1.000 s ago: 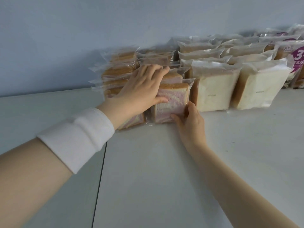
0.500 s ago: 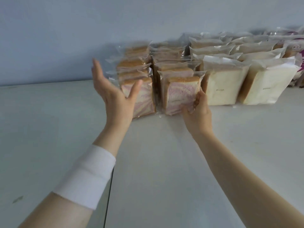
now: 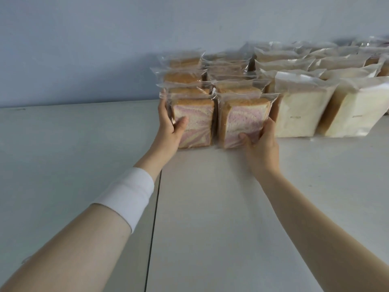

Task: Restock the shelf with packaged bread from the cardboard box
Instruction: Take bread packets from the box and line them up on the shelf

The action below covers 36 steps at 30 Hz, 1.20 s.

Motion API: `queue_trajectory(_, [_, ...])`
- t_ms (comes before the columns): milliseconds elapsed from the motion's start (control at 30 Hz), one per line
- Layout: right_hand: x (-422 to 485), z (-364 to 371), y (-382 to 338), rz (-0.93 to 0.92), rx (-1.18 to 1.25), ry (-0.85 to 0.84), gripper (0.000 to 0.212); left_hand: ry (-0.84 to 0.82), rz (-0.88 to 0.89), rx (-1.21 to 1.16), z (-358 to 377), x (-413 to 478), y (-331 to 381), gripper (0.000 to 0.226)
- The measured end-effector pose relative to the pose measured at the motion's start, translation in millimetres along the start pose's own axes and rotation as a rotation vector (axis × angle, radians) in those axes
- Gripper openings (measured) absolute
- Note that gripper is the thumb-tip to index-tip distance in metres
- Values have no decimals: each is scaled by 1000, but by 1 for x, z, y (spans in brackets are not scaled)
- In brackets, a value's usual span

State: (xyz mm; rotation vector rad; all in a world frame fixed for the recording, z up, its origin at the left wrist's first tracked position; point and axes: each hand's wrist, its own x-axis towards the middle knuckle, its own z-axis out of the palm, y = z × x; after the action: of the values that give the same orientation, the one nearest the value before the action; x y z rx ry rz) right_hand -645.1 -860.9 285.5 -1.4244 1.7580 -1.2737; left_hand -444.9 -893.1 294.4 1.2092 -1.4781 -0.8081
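head view, nearest first: both bare forearms reach forward over the white shelf [image 3: 210, 218], the left one wearing a white wristband [image 3: 126, 197]. a dark seam [image 3: 153, 218] runs front to back across the shelf under the left arm. the left hand [image 3: 170, 129] grips the left swirl pack [image 3: 196, 121], thumb on its front face and fingers wrapped round its left edge. the right hand [image 3: 261, 144] grips the right swirl pack [image 3: 245, 121], thumb pressed low on the front, fingers curled round its right side. both packs stand upright on the shelf, just beside each other, at the front of two rows of brown-crusted packs [image 3: 183, 76]. pale bread packs [image 3: 299, 114] stand just to the right. a blue-grey wall [image 3: 105, 49] rises behind. half a second ago the left hand hung open in the air beside its pack; now it clasps it, while the right hand keeps its hold.
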Motion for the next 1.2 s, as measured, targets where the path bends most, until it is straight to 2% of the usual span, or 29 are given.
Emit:
queue_trajectory(100, [-2,-2,1,-15,3,-39,62,15,-27,-95,-2,-3,5,72])
queue_trajectory(200, [-3,-4,0,-21,43,-75,77,215,-104,-228,2,4,19,85])
queue_trajectory(233, [-3,-4,-1,-14,59,-82,79,236,-121,-261,3,11,21,90])
queue_trajectory(333, [-1,-3,-3,32,86,-88,71,201,-146,-259,5,24,24,102])
queue_trajectory(500, [1,0,0,35,73,-73,62,194,-94,-240,7,24,13,77])
queue_trajectory(567, [2,1,3,34,71,-68,63,187,-100,-264,0,26,9,80])
queue_trajectory(633, [3,1,4,33,73,-63,64,213,-182,-438,-7,32,3,87])
queue_trajectory(700, [4,2,5,34,75,-57,65,275,-247,-608,-11,40,1,74])
queue_trajectory(800, [4,2,5,37,71,-54,65,201,-306,-722,-13,57,6,80])
queue_trajectory(1033, [5,3,5,34,58,-42,63,91,-306,-796,-1,69,17,80])
queue_trajectory(1200, [4,6,3,25,44,-27,64,144,-315,-698,-8,69,19,79])
